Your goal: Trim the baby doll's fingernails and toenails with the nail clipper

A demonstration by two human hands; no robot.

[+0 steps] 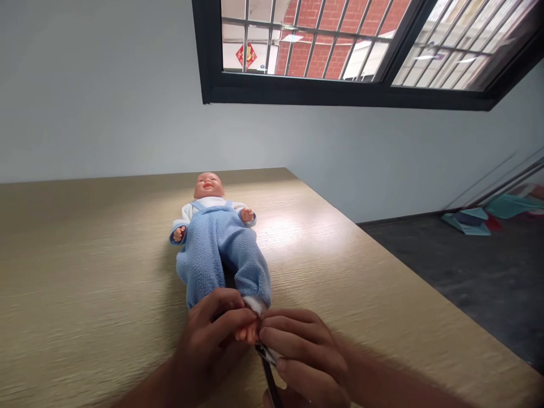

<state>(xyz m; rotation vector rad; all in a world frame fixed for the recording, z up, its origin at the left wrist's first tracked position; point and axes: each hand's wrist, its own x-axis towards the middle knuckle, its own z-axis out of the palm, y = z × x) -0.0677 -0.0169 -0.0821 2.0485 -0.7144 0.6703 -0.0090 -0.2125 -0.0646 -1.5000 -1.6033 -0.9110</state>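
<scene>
Nearest you, low in view: slim dark tool [272, 382], metallic end up against the toes. Your right hand [304, 351] has its grip closed around it, though your fingers hide much of it, so its exact kind and how firmly it is seated cannot be told. Risk here: a slip of the tool would run its tip into the toes or into your own left fingertips, which lie just beside. Your left hand [208, 334] has its grip closed on the doll's foot [246, 333], below the white cuff [255, 305]; that cuff could sag over the toes and snag the tip if your fingers ease off. Your hands crowd the contact point, so a misplacement could go unseen. Further up, the doll [212, 238] lies on its back on the counter [106, 283], head [208, 186] away from you. Nothing visible pins its body; push too hard and it could slide or twist, dragging the foot off line. Counter's right edge runs well apart from the doll; a dropped tool could skid that way, towards the dark floor [425, 255].
</scene>
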